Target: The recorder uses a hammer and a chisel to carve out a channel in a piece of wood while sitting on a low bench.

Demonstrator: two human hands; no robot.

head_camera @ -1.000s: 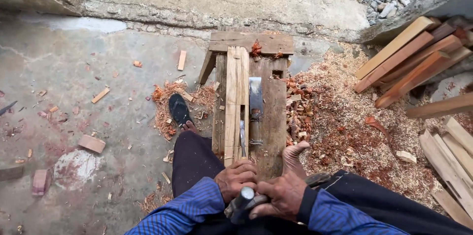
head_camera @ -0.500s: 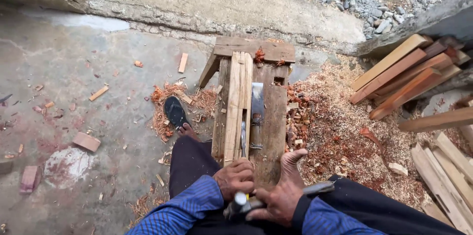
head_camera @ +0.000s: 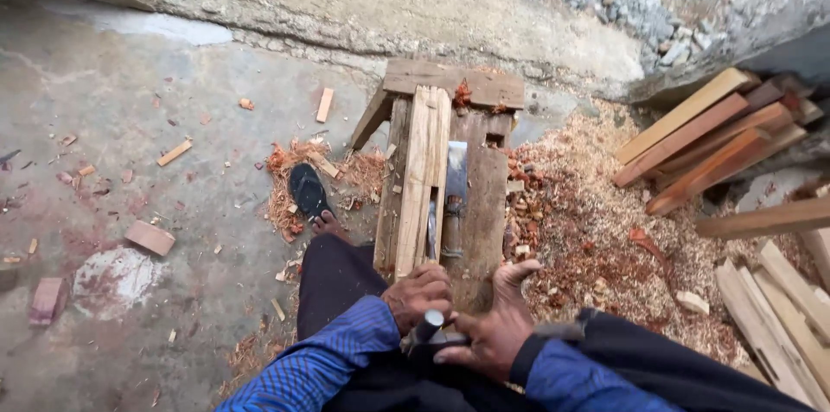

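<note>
I sit astride the near end of a rough wooden bench (head_camera: 488, 196). A pale plank (head_camera: 422, 172) lies lengthwise on it, beside a flat metal blade (head_camera: 456, 177). My left hand (head_camera: 418, 293) is closed in a fist at the plank's near end. A grey metal tool handle (head_camera: 430, 324) sticks out just below it. My right hand (head_camera: 491, 330) wraps the dark lower part of that tool, with one finger stretched up onto the bench edge. What the tool's working end looks like is hidden by both hands.
My sandalled foot (head_camera: 308, 191) rests on the concrete floor (head_camera: 130, 118) left of the bench. Sawdust and red shavings (head_camera: 596, 222) cover the ground to the right. Stacked wooden slats (head_camera: 709, 140) lie at far right. Wood scraps (head_camera: 150, 237) lie scattered at left.
Both hands stay together on the tool at the bench's near end. My right hand has spread a finger up onto the bench edge. The view has shifted slightly.
</note>
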